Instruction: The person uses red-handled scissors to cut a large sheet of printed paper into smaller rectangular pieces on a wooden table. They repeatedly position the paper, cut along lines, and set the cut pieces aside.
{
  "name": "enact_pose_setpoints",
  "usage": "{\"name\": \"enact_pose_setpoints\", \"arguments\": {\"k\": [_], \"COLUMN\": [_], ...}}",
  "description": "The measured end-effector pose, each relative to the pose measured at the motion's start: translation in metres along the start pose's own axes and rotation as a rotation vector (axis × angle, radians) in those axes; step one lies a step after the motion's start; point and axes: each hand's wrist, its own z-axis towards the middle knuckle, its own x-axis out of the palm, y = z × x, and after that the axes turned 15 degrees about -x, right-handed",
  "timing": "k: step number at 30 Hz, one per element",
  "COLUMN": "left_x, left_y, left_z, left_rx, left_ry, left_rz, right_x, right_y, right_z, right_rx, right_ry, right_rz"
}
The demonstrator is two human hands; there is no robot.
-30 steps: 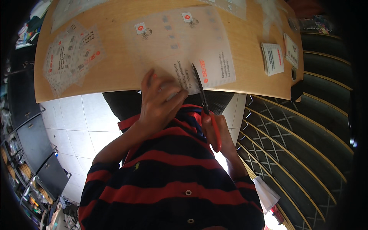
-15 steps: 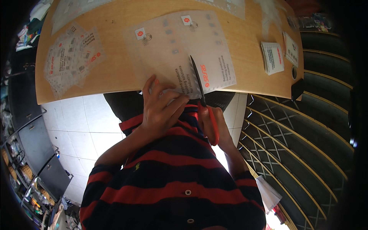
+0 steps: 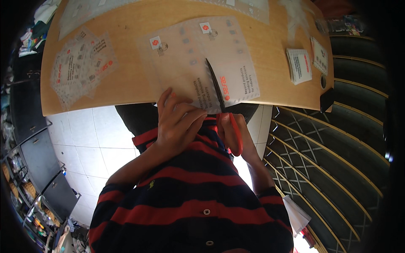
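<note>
From the head camera, a translucent printed sheet point(image 3: 171, 69) is seen laid at the middle of the desk point(image 3: 126, 80), its lower part carried past the near edge. The sheet's near side is pinched by the fingers of the left hand point(image 3: 177, 120); the underside of that pinch is hidden. Red-handled scissors point(image 3: 222, 105) are grasped by the fingers of the right hand point(image 3: 232, 133), which are wrapped through and around the handles and partly covered by them. The dark blades are pointed toward the far edge over the sheet, right of its centre; whether one blade is passed beneath cannot be made out. By the left edge, overlapping translucent pieces point(image 3: 78, 69) are heaped, their number hard to tell. Near the right edge, a stack of pale cards point(image 3: 300, 66) is set just beside a second stack point(image 3: 319, 55). More sheets point(image 3: 122, 7) are cut off by the frame at the far edge. Clear film point(image 3: 295, 14), blurred, is spread near the far right corner.
</note>
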Motion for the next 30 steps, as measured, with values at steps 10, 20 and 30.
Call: {"name": "enact_pose_setpoints", "arguments": {"k": [10,20,30], "left_x": [-0.006,-0.013,-0.018], "left_y": [-0.002,-0.010,-0.016], "left_z": [-0.004,-0.009,-0.017], "left_rx": [-0.021,-0.101,-0.101], "left_ry": [0.010,-0.005,0.013], "left_rz": [-0.042,-0.125,-0.141], "right_x": [-0.001,0.008,0.007], "right_y": [-0.003,0.001,0.013], "right_z": [0.004,0.012,0.020], "right_rx": [0.006,0.063,0.048], "right_ry": [0.002,-0.034,-0.061], "right_rz": [0.116,0.069,0.025]}}
